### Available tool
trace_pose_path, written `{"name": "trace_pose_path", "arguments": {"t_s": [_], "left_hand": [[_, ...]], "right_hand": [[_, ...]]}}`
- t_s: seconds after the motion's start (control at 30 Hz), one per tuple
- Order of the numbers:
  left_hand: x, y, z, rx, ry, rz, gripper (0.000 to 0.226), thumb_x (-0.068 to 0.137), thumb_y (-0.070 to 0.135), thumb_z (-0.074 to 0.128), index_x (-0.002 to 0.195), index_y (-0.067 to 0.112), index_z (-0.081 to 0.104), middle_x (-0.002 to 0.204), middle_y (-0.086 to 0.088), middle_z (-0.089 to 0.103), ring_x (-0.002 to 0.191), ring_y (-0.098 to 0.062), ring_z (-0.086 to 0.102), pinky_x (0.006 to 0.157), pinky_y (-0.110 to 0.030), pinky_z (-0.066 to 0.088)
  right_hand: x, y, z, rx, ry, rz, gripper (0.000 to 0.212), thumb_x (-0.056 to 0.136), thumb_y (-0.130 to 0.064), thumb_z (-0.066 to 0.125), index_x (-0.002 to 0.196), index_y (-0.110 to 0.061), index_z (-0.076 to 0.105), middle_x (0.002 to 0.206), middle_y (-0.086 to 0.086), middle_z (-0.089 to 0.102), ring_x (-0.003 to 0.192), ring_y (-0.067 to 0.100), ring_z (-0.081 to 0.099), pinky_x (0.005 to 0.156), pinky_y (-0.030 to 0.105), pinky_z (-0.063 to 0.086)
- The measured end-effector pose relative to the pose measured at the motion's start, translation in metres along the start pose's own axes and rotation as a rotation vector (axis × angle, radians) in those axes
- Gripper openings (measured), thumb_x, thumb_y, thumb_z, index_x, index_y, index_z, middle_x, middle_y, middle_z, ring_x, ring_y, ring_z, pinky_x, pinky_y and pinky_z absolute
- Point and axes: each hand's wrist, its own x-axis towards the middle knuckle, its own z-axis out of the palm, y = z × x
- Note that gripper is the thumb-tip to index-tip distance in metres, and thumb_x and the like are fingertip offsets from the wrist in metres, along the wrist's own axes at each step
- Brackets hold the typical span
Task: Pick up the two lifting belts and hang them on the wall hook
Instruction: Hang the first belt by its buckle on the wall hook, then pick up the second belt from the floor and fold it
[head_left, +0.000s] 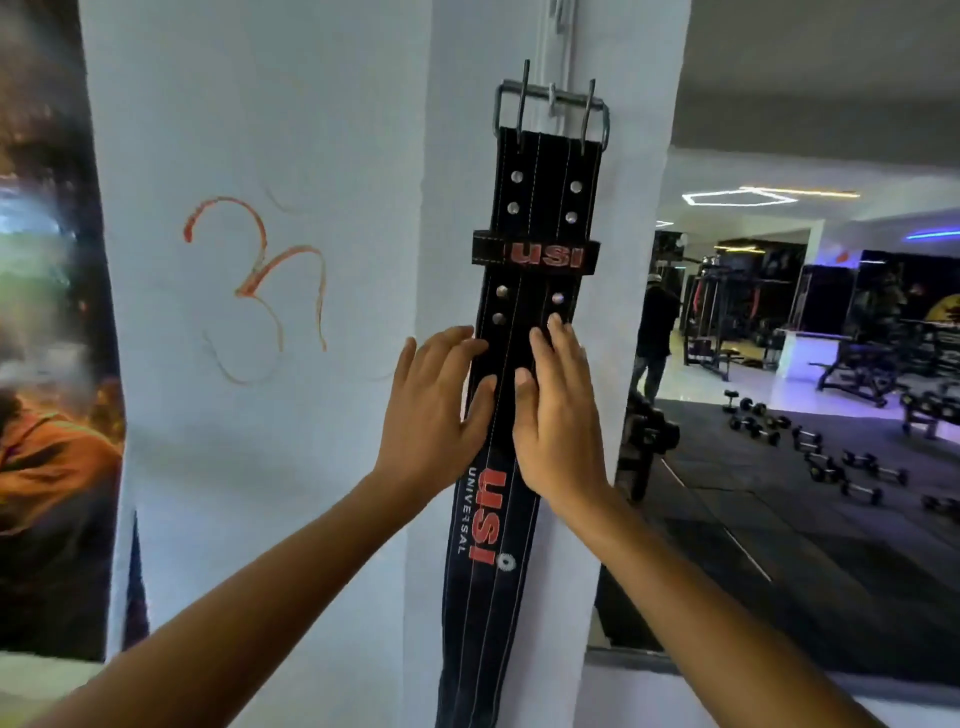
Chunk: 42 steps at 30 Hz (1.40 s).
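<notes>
A black leather lifting belt (524, 332), stitched in pale parallel lines and studded with round metal rivets, hangs flat against a white painted pillar (311, 156), its double-pronged steel buckle (551, 111) caught on a small metal wall hook (554, 98). A narrow keeper loop bearing red "USI" lettering crosses the strap; the same logo with "UNIVERSAL" runs down the wider, tapering lower section. The left hand (434, 410) and right hand (558, 415) lie open and flat on the belt's middle, fingers spread, pressing rather than gripping. Whether a second belt hangs behind cannot be told. An orange hand-painted symbol (254, 286) marks the pillar, and dumbbells (810, 447) lie scattered on dark rubber flooring at right
</notes>
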Motion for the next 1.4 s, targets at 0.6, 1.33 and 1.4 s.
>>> {"name": "trace_pose_path", "arguments": {"t_s": [0.6, 1.33, 1.4], "left_hand": [[-0.412, 0.012, 0.063, -0.153, -0.930, -0.550, 0.035, 0.094, 0.022, 0.054, 0.125, 0.007, 0.055, 0.130, -0.012, 0.059, 0.121, -0.030, 0.052, 0.102, -0.040, 0.042], [-0.842, 0.126, 0.252, -0.127, -1.879, -0.579, 0.030, 0.093, 0.019, 0.045, 0.119, 0.017, 0.059, 0.120, -0.003, 0.061, 0.109, -0.021, 0.058, 0.081, -0.031, 0.048], [-0.905, 0.129, 0.270, -0.126, -1.955, -0.587, 0.028, 0.093, 0.017, 0.047, 0.118, 0.016, 0.059, 0.118, -0.003, 0.061, 0.106, -0.020, 0.058, 0.082, -0.031, 0.050]], "right_hand": [[-0.425, 0.029, 0.011, -0.057, -0.673, 0.568, 0.038, 0.095, -0.014, 0.055, 0.130, 0.002, 0.055, 0.138, 0.021, 0.054, 0.131, 0.037, 0.049, 0.101, 0.049, 0.050], [-0.878, 0.185, -0.079, 0.004, -1.617, 0.797, 0.024, 0.087, -0.002, 0.053, 0.110, -0.003, 0.062, 0.112, 0.014, 0.063, 0.106, 0.031, 0.060, 0.078, 0.040, 0.053], [-0.936, 0.195, -0.071, 0.009, -1.780, 0.647, 0.018, 0.079, 0.003, 0.065, 0.097, -0.001, 0.065, 0.097, 0.017, 0.066, 0.093, 0.034, 0.063, 0.070, 0.036, 0.053]]}}
